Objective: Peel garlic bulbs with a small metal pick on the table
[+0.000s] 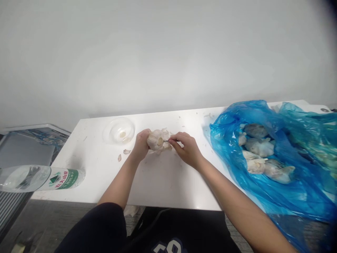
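The left hand grips a garlic bulb over the surface, a bowl toward nine o'clock; the right hand pinches a thin tool at three o'clock. The bulb looks light and firm, its papery skin probably flaky, best held around its rounded side.
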`<state>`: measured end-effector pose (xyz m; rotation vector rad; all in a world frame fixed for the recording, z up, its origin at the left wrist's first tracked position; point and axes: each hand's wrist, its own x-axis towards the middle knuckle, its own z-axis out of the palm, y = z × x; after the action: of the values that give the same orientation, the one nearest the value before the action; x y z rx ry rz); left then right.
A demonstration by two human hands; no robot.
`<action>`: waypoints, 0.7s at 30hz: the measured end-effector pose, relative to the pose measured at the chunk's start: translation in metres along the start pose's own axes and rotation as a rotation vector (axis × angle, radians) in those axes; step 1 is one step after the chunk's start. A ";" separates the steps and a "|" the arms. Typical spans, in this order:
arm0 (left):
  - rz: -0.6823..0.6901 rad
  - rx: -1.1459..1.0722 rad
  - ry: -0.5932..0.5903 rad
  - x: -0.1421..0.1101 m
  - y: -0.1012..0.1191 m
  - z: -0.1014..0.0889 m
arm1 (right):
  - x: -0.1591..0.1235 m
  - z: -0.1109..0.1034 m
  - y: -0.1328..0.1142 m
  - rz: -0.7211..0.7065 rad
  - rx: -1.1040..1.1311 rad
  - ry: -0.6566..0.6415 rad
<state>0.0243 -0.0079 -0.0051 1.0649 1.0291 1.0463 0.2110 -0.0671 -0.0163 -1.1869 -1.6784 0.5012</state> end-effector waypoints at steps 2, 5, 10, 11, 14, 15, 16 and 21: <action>0.066 0.083 -0.009 0.000 0.000 -0.002 | 0.000 0.001 0.001 0.008 -0.007 0.003; 0.197 0.263 0.005 -0.002 0.002 -0.004 | 0.000 0.000 0.001 0.028 -0.016 -0.001; 0.358 0.518 0.058 -0.005 0.005 -0.004 | 0.001 -0.001 0.000 0.009 -0.043 0.020; 0.372 0.554 0.069 -0.005 0.004 -0.004 | 0.001 -0.001 0.000 -0.002 -0.048 0.028; 0.394 0.629 0.093 -0.007 0.004 -0.004 | 0.001 -0.002 0.001 -0.021 -0.066 0.047; 0.399 0.646 0.098 -0.007 0.003 -0.004 | 0.001 -0.002 0.001 -0.023 -0.072 0.052; 0.406 0.662 0.104 -0.008 0.003 -0.004 | 0.001 -0.002 0.001 -0.024 -0.080 0.054; 0.495 0.752 0.138 -0.011 0.003 -0.004 | 0.000 -0.002 0.001 -0.045 -0.111 0.054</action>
<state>0.0183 -0.0172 -0.0012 1.9508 1.3550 1.1561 0.2135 -0.0670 -0.0157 -1.2283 -1.7007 0.3486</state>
